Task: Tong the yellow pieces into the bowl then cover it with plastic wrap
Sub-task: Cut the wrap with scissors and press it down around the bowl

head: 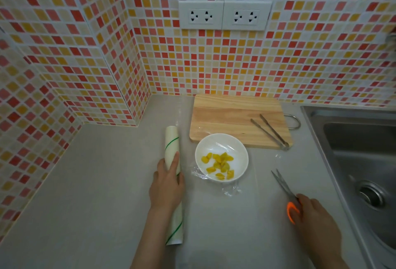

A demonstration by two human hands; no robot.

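A white bowl [221,157] on the grey counter holds several yellow pieces [220,164]. Clear plastic wrap [230,190] lies over the bowl and spreads across the counter to its right. The wrap roll [172,140], white with green lines, lies left of the bowl. My left hand [168,185] rests on top of the roll and grips it. My right hand [317,219] holds orange-handled scissors [284,185], blades slightly apart and pointing away, at the wrap's right side. Metal tongs [270,130] lie on the wooden cutting board [225,116] behind the bowl.
A steel sink [360,150] with a drain takes up the right side. Tiled walls with two sockets [224,15] close off the back and left. A metal handle [294,120] sticks out at the board's right edge.
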